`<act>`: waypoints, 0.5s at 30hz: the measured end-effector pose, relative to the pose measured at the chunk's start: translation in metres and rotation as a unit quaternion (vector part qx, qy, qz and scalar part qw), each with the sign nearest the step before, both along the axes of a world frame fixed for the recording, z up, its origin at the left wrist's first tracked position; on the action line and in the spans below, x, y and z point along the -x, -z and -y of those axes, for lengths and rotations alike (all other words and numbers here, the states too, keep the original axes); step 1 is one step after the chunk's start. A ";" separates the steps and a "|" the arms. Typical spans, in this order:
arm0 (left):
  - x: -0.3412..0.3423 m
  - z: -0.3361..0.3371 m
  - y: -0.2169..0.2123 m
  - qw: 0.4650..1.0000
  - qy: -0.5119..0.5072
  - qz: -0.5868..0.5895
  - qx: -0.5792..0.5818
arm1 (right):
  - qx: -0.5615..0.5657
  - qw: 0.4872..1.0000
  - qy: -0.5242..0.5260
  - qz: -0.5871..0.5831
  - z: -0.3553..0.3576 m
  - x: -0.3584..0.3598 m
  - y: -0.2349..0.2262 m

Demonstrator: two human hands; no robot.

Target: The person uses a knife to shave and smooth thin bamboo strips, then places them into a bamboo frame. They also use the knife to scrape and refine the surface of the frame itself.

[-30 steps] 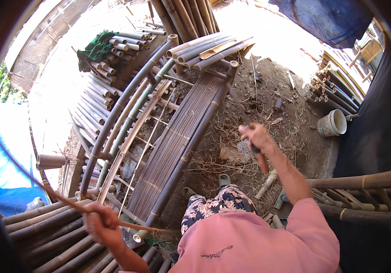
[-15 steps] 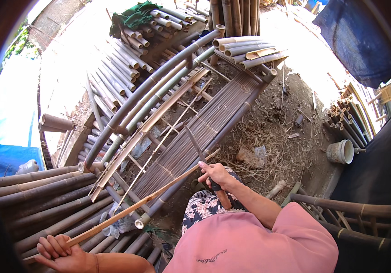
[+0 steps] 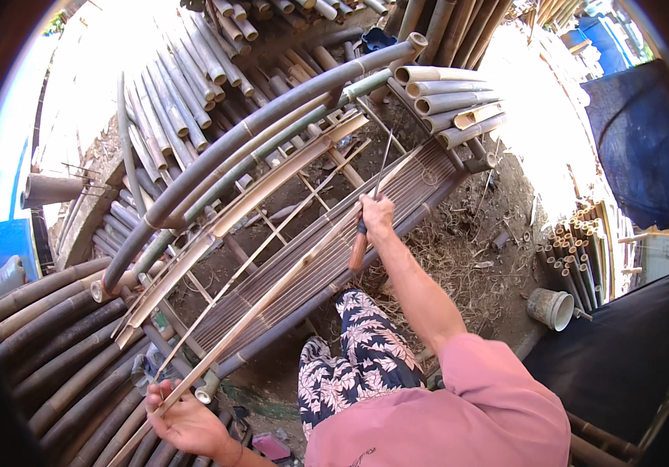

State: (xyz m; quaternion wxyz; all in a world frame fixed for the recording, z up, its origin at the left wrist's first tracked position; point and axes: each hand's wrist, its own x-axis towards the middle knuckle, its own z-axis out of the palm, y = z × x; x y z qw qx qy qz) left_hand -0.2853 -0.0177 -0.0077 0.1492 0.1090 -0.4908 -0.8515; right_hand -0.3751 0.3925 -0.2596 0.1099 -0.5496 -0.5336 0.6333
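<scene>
Location: one bamboo strip runs diagonally from the lower left of the frame to the upper centre, passing over the slatted worktop.

Hand state: the left hand, lower left, pinches the strip loosely between thumb and fingers. The right hand, centre, is wrapped around the grip of one knife, blade pointing up the frame. Whether the blade edge contacts the strip cannot be determined.

Handling: the strip is judged light for its length, stiff across its width and springy along it. The surface is probably smooth and may slide through a loose grip; cut edges may be sharp or splinter. Hold it near the lower-left end, fingers clear of the blade. The knife is best held by its brown handle only.

Count: strip held, one; knife, one; hands, two; worktop, one. At the worktop's upper-right end lie six visible bamboo lengths: five appear whole, one is split open. Right of frame: one pale bucket. Upper centre: one dark blue bowl. The stacked poles at lower left overlap too much for a reliable count.
</scene>
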 end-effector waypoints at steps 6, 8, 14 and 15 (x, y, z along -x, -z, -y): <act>0.010 -0.019 0.004 0.977 0.019 0.184 0.110 | -0.037 0.997 -0.063 0.007 -0.111 0.038 0.080; 0.015 -0.034 -0.001 0.967 -0.002 0.215 0.138 | -0.073 0.994 -0.079 0.016 -0.126 0.045 0.093; 0.037 -0.056 0.008 0.959 0.002 0.236 0.157 | -0.084 0.993 -0.069 0.041 -0.156 0.044 0.104; 0.039 -0.056 0.008 0.958 -0.005 0.238 0.157 | -0.102 0.989 -0.086 0.066 -0.155 0.046 0.101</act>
